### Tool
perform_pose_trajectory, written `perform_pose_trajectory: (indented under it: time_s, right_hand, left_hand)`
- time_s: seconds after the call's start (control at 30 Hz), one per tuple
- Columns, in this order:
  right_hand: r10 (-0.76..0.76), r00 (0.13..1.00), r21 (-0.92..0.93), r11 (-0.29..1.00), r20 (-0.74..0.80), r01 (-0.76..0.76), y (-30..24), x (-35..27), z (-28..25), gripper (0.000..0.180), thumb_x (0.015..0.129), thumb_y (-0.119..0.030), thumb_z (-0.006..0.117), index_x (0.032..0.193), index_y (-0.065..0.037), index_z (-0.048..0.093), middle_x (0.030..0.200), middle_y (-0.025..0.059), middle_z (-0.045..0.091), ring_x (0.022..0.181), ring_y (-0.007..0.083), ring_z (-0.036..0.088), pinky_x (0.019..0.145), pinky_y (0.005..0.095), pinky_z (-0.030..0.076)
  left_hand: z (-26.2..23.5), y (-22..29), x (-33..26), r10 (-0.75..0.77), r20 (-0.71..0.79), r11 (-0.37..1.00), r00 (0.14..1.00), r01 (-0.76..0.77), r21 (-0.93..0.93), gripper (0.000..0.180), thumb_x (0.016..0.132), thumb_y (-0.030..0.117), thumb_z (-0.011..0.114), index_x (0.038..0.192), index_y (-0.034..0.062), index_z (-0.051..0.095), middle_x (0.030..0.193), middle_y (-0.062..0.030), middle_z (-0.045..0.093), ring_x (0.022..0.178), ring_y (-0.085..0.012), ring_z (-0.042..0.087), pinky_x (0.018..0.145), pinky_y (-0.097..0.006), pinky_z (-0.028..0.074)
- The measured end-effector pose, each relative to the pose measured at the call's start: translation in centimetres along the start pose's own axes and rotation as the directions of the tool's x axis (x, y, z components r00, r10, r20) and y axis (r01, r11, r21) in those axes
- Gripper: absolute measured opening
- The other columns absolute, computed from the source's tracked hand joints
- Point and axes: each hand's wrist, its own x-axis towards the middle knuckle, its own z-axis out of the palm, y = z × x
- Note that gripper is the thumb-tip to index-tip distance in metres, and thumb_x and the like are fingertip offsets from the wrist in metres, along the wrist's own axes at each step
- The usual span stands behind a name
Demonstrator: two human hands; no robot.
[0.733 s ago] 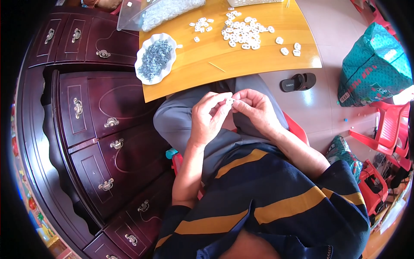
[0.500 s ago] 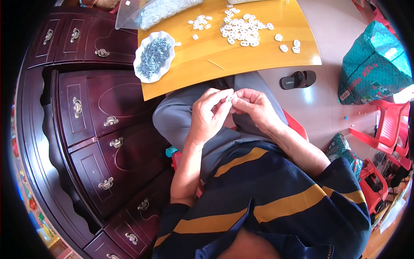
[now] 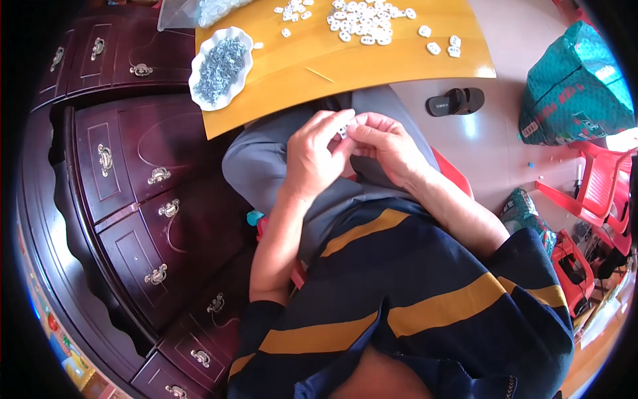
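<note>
table: yellow wooden top (image 3: 372, 63) across the upper middle of the frame, its near edge just above the hands.
dish: white scalloped dish (image 3: 221, 63) at the table's left corner, heaped with small grey metal bits.
white pieces: a scatter of small white plastic pieces (image 3: 364, 20) at the top centre of the table, a few strays to the right.
bag: clear bag (image 3: 193, 12) at the top edge, left of the pieces, touching the dish's far side.
cabinet: dark red drawers (image 3: 133, 179) with brass handles filling the left side.
floor: black sandal (image 3: 456, 101) right of the table; green sack (image 3: 575, 86) in the upper right; red chairs (image 3: 598, 193) at the right edge.
left hand: left hand (image 3: 316, 159) in the centre, fingers curled, thumb and forefinger pinched on a small white part (image 3: 343, 130).
right hand: right hand (image 3: 389, 146) just right of it, fingertips closed on the same part, the two hands touching.
part: held between both hands over the grey lap, below the table edge; its shape is too small to tell.
</note>
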Motion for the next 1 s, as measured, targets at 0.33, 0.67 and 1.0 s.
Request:
perform_pose_trajectory:
  time_s: [0.33,0.67,1.0]
  right_hand:
    - [-0.030,0.999,-0.081,0.996,0.033,0.033,-0.5,0.3,-0.8,0.028,0.105,-0.027,0.053,0.109,-0.006,0.071,0.100,0.0063,0.075,0.091,0.0129,0.071,0.081,0.0240,0.051]
    - [0.002,0.998,-0.116,0.993,0.069,0.006,-0.4,0.4,-1.0,0.022,0.103,-0.023,0.058,0.109,-0.005,0.071,0.099,0.0070,0.075,0.088,0.0139,0.072,0.079,0.0259,0.055]
    - [0.015,0.995,-0.124,0.992,0.101,-0.003,-0.2,1.0,-2.3,0.017,0.102,-0.021,0.060,0.108,-0.007,0.068,0.097,0.0072,0.075,0.086,0.0137,0.072,0.080,0.0281,0.057]
  left_hand:
    - [-2.8,0.4,1.6,-0.001,0.152,1.000,0.988,0.002,-0.002,0.030,0.084,0.002,0.074,0.113,0.0006,0.071,0.091,-0.0095,0.069,0.068,-0.0155,0.064,0.066,-0.029,0.054]
    - [-2.6,0.6,0.3,-0.015,0.116,1.000,0.993,0.018,-0.023,0.031,0.083,0.005,0.074,0.114,0.0011,0.071,0.104,-0.0116,0.070,0.078,-0.0200,0.068,0.075,-0.031,0.056]
    - [-1.5,-2.1,0.8,0.112,0.161,0.994,0.981,-0.114,0.004,0.037,0.082,0.016,0.079,0.116,0.0034,0.071,0.105,-0.0125,0.072,0.091,-0.0285,0.071,0.084,-0.037,0.056]
